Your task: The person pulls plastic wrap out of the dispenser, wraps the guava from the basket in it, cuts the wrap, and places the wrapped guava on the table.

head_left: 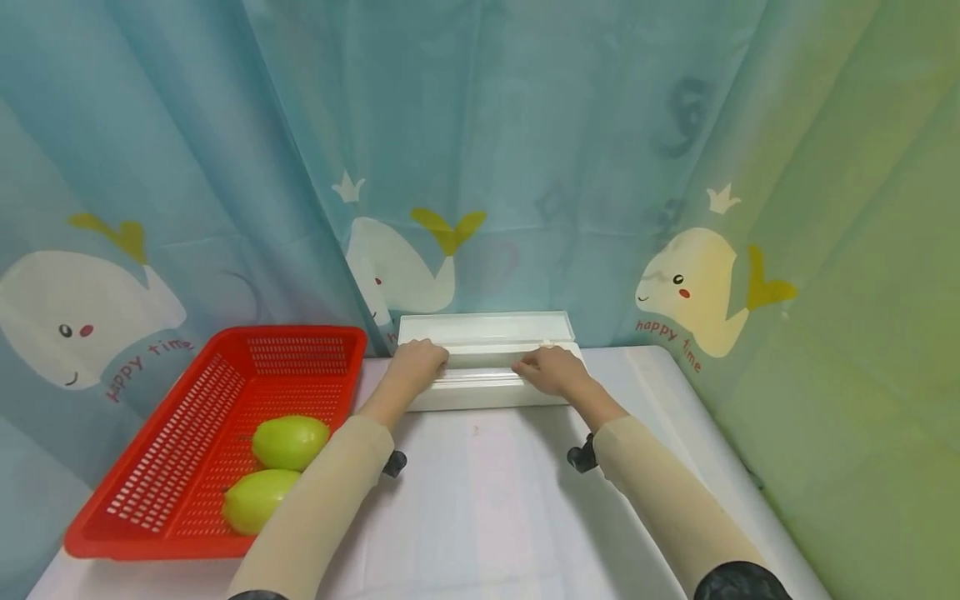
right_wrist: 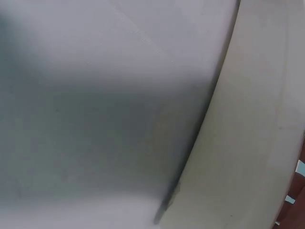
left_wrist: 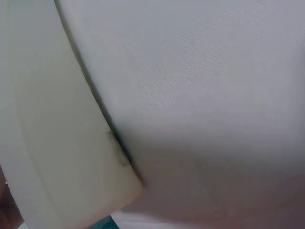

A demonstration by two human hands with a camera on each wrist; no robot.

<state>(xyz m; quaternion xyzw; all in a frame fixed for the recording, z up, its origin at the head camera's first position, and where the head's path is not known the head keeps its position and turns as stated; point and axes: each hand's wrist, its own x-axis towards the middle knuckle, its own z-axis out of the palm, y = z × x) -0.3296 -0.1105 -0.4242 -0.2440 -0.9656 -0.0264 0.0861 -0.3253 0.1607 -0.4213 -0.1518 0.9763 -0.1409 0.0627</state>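
While reaching to the far side of the table point(head_left: 465, 500), now at the long white open-lidded box point(head_left: 480, 396) with left hand point(head_left: 415, 367) and right hand point(head_left: 553, 371) curled; can't tell whether pinching anything. Over on the left, and nearer, looking at two yellow-green fruits point(head_left: 291, 442) in a red plastic basket point(head_left: 288, 392).

A long white box point(head_left: 487, 396) lies at the far edge of the table point(head_left: 480, 500), its length running parallel to that edge. Its lid point(head_left: 487, 326) is up — tilted back along the far side, leaving the top open. A narrow, glossy strip point(head_left: 482, 375) runs lengthwise above the smooth front face. The left hand point(head_left: 416, 365) is at the box's left end, the right hand point(head_left: 553, 371) near its right — whatever their bent fingers grip is too small to tell.
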